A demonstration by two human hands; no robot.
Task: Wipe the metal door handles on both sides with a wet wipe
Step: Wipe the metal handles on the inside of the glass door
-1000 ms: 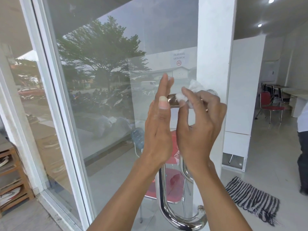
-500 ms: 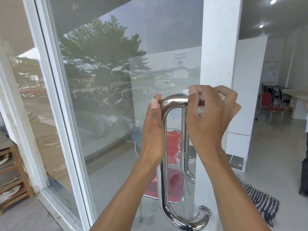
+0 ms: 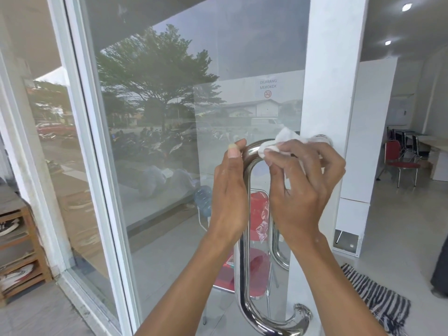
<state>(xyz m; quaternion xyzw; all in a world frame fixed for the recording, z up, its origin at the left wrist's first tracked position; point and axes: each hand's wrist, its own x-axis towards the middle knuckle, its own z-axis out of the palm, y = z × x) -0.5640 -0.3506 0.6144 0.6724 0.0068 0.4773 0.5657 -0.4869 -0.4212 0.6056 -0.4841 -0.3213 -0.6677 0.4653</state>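
A shiny D-shaped metal door handle (image 3: 244, 282) is fixed to the white frame of a glass door (image 3: 169, 117). A second handle (image 3: 276, 248) shows behind the glass on the other side. My left hand (image 3: 230, 190) holds the handle's upper left bend, thumb laid over the curve. My right hand (image 3: 305, 185) grips a crumpled white wet wipe (image 3: 281, 141) and presses it on the handle's top bar, near the upper mount (image 3: 322, 139).
The door's white frame (image 3: 332, 81) runs down the middle right. A wooden shoe rack (image 3: 19, 253) stands at the left. Inside are a striped mat (image 3: 378, 294), red chairs (image 3: 400, 161) and a dark figure's edge (image 3: 441, 272) at the far right.
My right hand has opened up from the top bar and the wipe now shows bunched above my fingers. My left hand has slid a little higher on the bend.
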